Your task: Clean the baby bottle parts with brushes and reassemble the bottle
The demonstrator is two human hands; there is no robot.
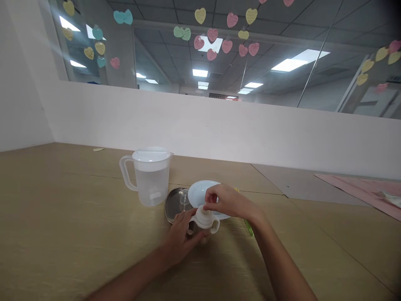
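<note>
A baby bottle [203, 218] with a white collar and two side handles stands in front of me. My left hand [182, 236] is wrapped round its body and left handle. From above, my right hand [221, 200] pinches the teat at the top of the bottle; its fingertips partly hide the teat. Right behind the bottle lies a white plate [198, 193], partly covered by my right hand. A metal tray [173, 205] sits left of the plate, with a small clear lid-like piece [184, 197] on it.
A lidded clear plastic pitcher [152, 179] stands on the left, its handle pointing left. A green utensil handle [249, 228] shows under my right forearm. A pink cloth [354, 190] lies at the far right. The white wall [200, 129] and window bound the wooden table [78, 225].
</note>
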